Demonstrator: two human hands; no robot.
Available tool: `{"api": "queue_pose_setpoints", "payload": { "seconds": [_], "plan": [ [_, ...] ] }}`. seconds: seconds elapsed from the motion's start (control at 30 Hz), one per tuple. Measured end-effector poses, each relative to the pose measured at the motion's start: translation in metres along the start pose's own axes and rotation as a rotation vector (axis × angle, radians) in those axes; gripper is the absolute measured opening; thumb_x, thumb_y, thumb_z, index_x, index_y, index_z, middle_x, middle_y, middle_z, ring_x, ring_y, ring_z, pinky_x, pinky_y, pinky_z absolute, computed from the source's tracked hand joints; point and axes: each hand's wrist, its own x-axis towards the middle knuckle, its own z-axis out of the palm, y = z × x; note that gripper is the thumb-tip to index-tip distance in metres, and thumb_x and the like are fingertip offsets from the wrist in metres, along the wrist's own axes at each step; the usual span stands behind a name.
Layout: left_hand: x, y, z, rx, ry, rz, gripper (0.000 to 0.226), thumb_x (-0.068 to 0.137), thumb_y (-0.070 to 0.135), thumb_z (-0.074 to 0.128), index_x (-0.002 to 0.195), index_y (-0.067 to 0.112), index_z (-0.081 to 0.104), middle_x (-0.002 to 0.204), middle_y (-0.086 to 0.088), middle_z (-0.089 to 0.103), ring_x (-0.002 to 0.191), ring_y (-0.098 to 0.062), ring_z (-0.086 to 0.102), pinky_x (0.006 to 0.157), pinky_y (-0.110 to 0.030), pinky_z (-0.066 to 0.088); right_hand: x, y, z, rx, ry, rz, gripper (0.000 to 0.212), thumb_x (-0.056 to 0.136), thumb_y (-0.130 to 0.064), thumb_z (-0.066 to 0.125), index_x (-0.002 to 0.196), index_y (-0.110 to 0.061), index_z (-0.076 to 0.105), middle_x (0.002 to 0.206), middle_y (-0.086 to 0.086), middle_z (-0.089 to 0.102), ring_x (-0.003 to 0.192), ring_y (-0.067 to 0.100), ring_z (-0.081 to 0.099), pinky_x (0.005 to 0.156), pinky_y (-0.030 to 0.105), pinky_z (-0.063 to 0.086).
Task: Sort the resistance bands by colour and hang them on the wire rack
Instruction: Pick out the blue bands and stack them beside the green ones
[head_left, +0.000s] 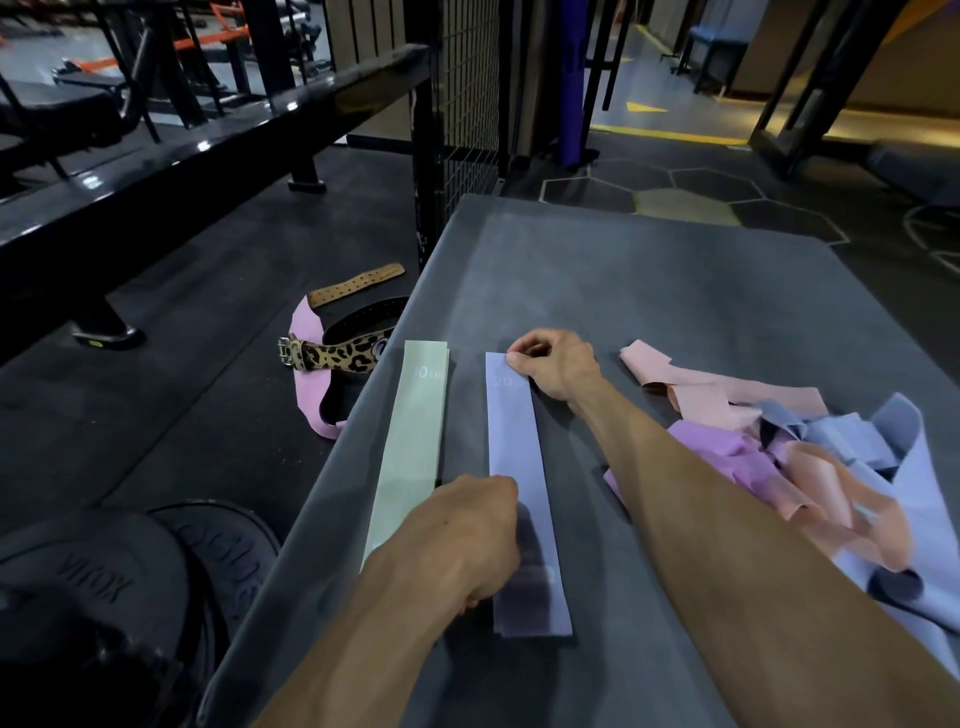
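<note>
Both hands hold one lavender band (524, 483) flat on the grey surface (649, 291): left hand (475, 535) curled at its near end, right hand (553, 364) pinching its far corner. One green band (410, 452) lies beside it; a tangled pile (769, 447) sits right.

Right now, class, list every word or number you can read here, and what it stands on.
"VITOX": raised letters on the black weight plate.
"10", then blurred characters: green band.
"20", the rest hidden by the right hand: lavender band.
Second plate's lettering: unreadable.
</note>
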Motion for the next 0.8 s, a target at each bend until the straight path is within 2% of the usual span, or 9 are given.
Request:
{"api": "queue_pose_setpoints", "payload": {
  "seconds": [0.07, 0.2, 0.37, 0.43, 0.53, 0.7, 0.8],
  "plan": [
    [0.000, 0.000, -0.001, -0.006, 0.018, -0.010, 0.009, 0.098, 0.015, 0.049, 0.107, 0.017, 0.049, 0.089, -0.003, 0.050, 0.066, -0.020, 0.051, 0.058, -0.031, 0.044, 0.000, -0.001, -0.001, -0.005, -0.006, 0.000, 0.015, 0.074, -0.046, 0.073, 0.065, -0.055, 0.067, 0.079, -0.020, 0.070, 0.111, 0.020, 0.059, 0.101, 0.040, 0.048],
    [0.000, 0.001, -0.002, -0.026, 0.047, -0.042, 0.015, 0.100, 0.030, 0.052, 0.107, 0.017, 0.046, 0.104, -0.007, 0.057, 0.082, -0.026, 0.055, 0.068, -0.036, 0.045, 0.000, -0.001, -0.002, -0.032, 0.002, 0.016, 0.014, 0.077, -0.044, 0.073, 0.064, -0.041, 0.068, 0.085, -0.017, 0.072, 0.114, 0.020, 0.058, 0.102, 0.039, 0.047],
    [0.008, 0.014, 0.003, 0.010, 0.203, -0.165, 0.049, 0.093, 0.063, 0.052, 0.106, 0.020, 0.032, 0.097, -0.002, 0.053, 0.084, -0.024, 0.049, 0.072, -0.036, 0.039, -0.003, -0.003, -0.002, -0.044, 0.004, 0.018, 0.015, 0.078, -0.044, 0.073, 0.065, -0.040, 0.067, 0.087, -0.016, 0.072, 0.114, 0.020, 0.058, 0.101, 0.038, 0.047],
    [0.013, 0.022, 0.007, 0.039, 0.200, -0.207, 0.056, 0.090, 0.066, 0.055, 0.106, 0.020, 0.027, 0.098, -0.003, 0.053, 0.089, -0.026, 0.053, 0.073, -0.035, 0.037, -0.003, -0.003, -0.002, -0.053, 0.011, 0.017, 0.014, 0.078, -0.044, 0.073, 0.065, -0.040, 0.067, 0.088, -0.015, 0.073, 0.114, 0.020, 0.058, 0.100, 0.037, 0.047],
    [0.022, 0.028, 0.013, 0.091, 0.202, -0.210, 0.054, 0.090, 0.062, 0.057, 0.111, 0.019, 0.032, 0.097, -0.003, 0.057, 0.099, -0.028, 0.063, 0.072, -0.035, 0.038, -0.003, -0.004, -0.003, -0.052, 0.013, 0.028, 0.014, 0.078, -0.043, 0.074, 0.066, -0.040, 0.067, 0.089, -0.015, 0.073, 0.114, 0.019, 0.056, 0.100, 0.036, 0.046],
    [0.025, 0.026, 0.012, 0.072, 0.173, -0.223, 0.058, 0.090, 0.065, 0.055, 0.117, 0.019, 0.033, 0.090, -0.001, 0.047, 0.094, -0.027, 0.059, 0.073, -0.035, 0.038, -0.004, -0.007, -0.004, -0.021, 0.002, 0.051, 0.013, 0.077, -0.042, 0.074, 0.067, -0.038, 0.067, 0.087, -0.017, 0.072, 0.115, 0.020, 0.057, 0.102, 0.039, 0.046],
    [0.024, 0.022, 0.008, 0.083, 0.198, -0.224, 0.065, 0.085, 0.077, 0.050, 0.113, 0.020, 0.033, 0.093, -0.002, 0.051, 0.088, -0.026, 0.054, 0.073, -0.036, 0.037, -0.004, -0.011, -0.011, 0.106, -0.055, 0.043, 0.014, 0.076, -0.043, 0.076, 0.080, -0.032, 0.068, 0.081, -0.017, 0.067, 0.105, 0.021, 0.063, 0.098, 0.037, 0.050]
  ]
}}
